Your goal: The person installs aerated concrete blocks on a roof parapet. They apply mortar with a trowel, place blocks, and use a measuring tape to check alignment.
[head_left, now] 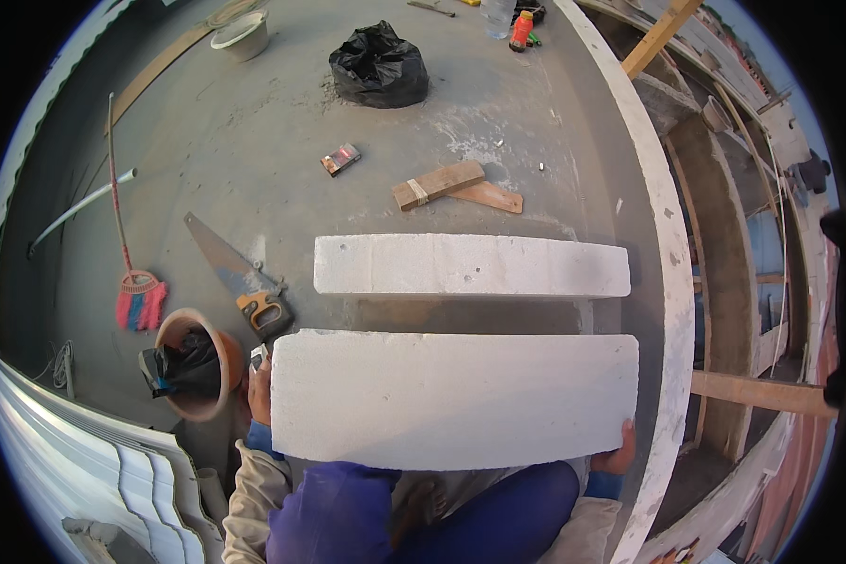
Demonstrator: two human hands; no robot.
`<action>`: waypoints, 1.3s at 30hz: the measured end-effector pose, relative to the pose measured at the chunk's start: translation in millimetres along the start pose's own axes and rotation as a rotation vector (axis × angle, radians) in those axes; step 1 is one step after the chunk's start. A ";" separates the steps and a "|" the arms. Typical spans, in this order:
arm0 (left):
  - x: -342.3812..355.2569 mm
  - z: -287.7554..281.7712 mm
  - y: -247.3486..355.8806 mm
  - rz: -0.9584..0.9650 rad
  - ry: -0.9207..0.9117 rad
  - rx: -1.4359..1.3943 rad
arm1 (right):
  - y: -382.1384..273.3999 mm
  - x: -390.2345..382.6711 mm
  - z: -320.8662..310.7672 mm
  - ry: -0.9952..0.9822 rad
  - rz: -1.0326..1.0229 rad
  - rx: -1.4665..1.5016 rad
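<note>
A long white lightweight concrete block lies crosswise in front of me, over my knees. My left hand grips its left end, the fingers partly hidden behind the edge. At the lower right corner my right hand holds the other end, its fingers mostly covered by the block. Just beyond, a second white block rests on the grey floor, parallel and apart from the first. A small pale object, too small to name, shows by my left fingertips. Near that hand lies a handsaw with an orange and black handle.
An orange bucket holding black plastic stands at left, near a pink-and-blue broom. Wood pieces, a small box and a black bag lie farther off. A low wall edge runs along the right.
</note>
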State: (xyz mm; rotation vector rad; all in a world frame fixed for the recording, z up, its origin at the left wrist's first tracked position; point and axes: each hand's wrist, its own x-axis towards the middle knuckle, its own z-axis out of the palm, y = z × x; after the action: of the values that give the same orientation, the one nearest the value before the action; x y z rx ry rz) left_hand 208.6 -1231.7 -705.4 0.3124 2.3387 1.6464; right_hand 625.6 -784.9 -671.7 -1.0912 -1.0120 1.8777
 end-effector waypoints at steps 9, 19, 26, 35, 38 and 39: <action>143.4 8.3 71.7 -0.121 0.200 -0.519 | -40.5 117.9 111.3 -0.144 -0.180 0.090; 205.8 31.3 39.0 -0.046 0.347 -0.355 | -7.3 197.1 103.9 0.038 -0.098 -0.077; 155.5 -11.2 108.4 0.116 0.218 -0.387 | -47.3 111.6 202.7 0.144 -0.670 -0.899; 51.1 -6.9 287.0 0.181 -0.692 0.262 | -33.7 -66.3 420.9 -1.023 -0.123 -0.595; 42.4 -18.7 316.3 0.154 -0.789 0.414 | -39.6 -88.5 417.1 -0.928 -0.065 -0.541; 40.6 -19.7 319.7 0.177 -0.841 0.433 | -37.1 -92.3 410.1 -0.959 -0.027 -0.480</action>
State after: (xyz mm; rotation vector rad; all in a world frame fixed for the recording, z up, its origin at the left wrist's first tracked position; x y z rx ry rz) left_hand 171.4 -1129.4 -401.5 1.0792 1.9731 0.7755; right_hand 296.1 -957.8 -472.6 -0.3346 -2.0662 2.2182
